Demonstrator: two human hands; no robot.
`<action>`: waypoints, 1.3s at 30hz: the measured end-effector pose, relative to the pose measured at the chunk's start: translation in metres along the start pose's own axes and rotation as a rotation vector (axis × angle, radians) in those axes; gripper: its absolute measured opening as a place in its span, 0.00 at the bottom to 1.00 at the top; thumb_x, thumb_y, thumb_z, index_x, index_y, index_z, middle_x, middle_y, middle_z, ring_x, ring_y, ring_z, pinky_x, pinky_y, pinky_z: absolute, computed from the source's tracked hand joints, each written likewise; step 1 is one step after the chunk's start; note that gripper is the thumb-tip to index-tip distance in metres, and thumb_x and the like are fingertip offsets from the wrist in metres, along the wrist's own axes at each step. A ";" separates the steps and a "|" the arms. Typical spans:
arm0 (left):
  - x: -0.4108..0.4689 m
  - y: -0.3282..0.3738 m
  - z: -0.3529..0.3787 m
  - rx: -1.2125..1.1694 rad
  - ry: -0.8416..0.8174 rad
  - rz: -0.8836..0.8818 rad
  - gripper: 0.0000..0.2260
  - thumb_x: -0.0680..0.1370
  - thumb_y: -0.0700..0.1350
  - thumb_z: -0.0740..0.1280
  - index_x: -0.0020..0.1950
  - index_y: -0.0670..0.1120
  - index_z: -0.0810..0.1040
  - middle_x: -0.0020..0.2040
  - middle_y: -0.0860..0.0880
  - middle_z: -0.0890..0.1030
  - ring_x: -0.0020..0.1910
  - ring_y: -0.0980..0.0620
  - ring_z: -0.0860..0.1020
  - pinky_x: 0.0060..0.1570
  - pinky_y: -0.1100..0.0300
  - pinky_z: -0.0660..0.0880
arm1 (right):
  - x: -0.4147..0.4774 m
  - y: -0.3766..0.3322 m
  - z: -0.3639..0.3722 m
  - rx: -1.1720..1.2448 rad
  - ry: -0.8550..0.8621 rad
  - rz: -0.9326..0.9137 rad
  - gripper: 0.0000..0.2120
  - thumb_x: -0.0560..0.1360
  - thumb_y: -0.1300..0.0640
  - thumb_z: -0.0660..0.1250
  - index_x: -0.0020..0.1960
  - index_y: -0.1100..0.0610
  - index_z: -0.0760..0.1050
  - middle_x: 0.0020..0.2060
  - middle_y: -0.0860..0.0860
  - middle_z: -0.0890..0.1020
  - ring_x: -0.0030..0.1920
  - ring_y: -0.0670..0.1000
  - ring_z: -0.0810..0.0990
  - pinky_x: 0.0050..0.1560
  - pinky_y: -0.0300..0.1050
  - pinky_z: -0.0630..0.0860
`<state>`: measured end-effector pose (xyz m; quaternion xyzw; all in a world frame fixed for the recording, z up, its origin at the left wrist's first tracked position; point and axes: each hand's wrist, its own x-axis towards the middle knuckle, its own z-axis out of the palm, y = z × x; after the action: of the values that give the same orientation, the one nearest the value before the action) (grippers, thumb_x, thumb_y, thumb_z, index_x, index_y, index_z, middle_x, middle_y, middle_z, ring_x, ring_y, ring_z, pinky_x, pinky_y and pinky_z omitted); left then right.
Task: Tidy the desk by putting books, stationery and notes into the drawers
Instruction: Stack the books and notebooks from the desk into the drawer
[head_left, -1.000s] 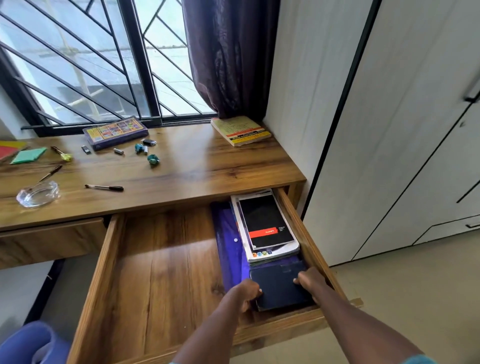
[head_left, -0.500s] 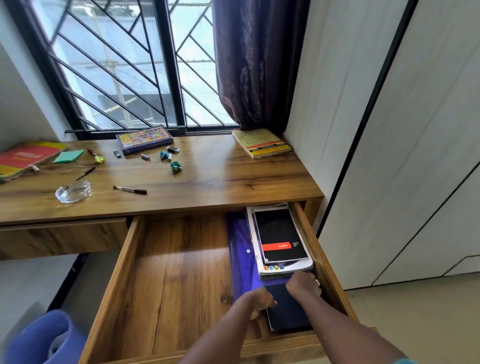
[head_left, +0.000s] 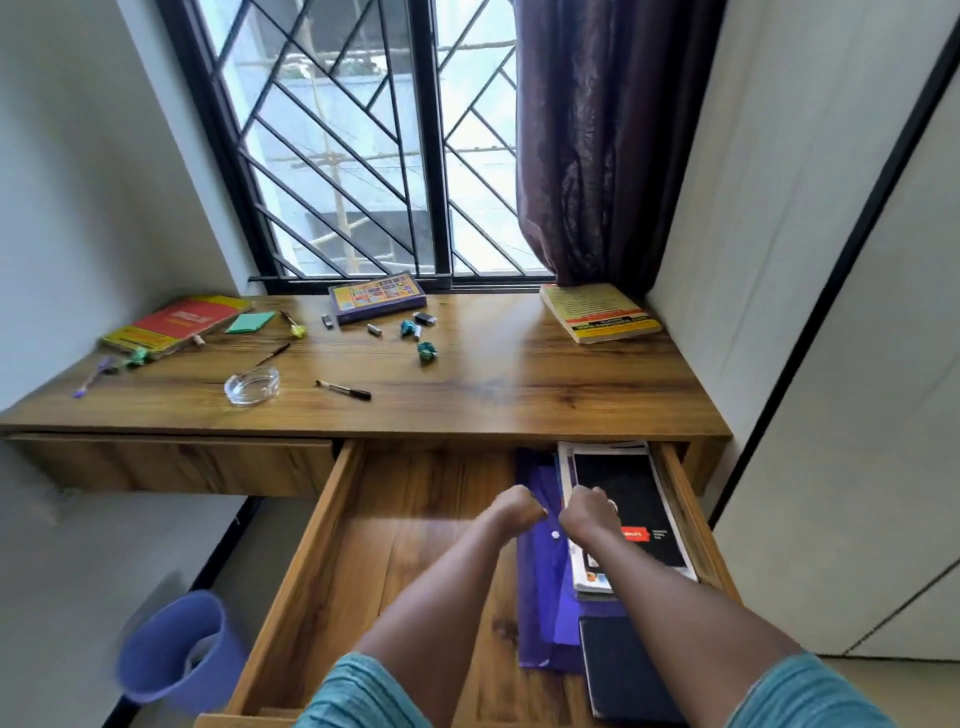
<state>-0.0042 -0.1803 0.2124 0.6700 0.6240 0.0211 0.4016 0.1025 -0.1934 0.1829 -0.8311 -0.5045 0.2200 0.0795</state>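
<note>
Both hands hover over the open drawer: left hand and right hand loosely curled, seemingly empty. Books lie stowed inside; next, fetch the table's pen.

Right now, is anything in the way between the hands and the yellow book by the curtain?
Nothing visible blocks it. Both hands, left and right, are over the open drawer; only bare desk lies before the yellow book.
</note>
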 end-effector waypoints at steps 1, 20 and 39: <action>0.001 0.001 -0.009 0.013 0.007 0.011 0.16 0.79 0.43 0.61 0.63 0.36 0.76 0.63 0.38 0.78 0.62 0.41 0.76 0.51 0.55 0.74 | 0.004 -0.008 -0.004 0.017 0.019 -0.008 0.17 0.76 0.59 0.59 0.64 0.61 0.72 0.63 0.60 0.73 0.64 0.60 0.73 0.61 0.47 0.72; 0.182 0.077 -0.097 -0.148 0.149 0.132 0.19 0.78 0.37 0.63 0.69 0.43 0.73 0.66 0.41 0.76 0.63 0.44 0.75 0.64 0.56 0.72 | 0.187 -0.030 -0.110 0.048 0.201 -0.047 0.17 0.78 0.58 0.59 0.64 0.62 0.71 0.65 0.61 0.70 0.64 0.60 0.73 0.63 0.48 0.69; 0.421 0.194 -0.071 0.146 0.345 0.331 0.25 0.77 0.44 0.66 0.74 0.46 0.66 0.75 0.42 0.61 0.71 0.43 0.68 0.68 0.59 0.67 | 0.484 0.029 -0.136 0.276 0.283 0.061 0.34 0.77 0.40 0.58 0.74 0.60 0.58 0.73 0.62 0.60 0.72 0.61 0.62 0.67 0.52 0.64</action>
<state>0.2101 0.2346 0.1714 0.7769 0.5649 0.1553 0.2306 0.3768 0.2275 0.1561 -0.8497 -0.4282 0.1705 0.2560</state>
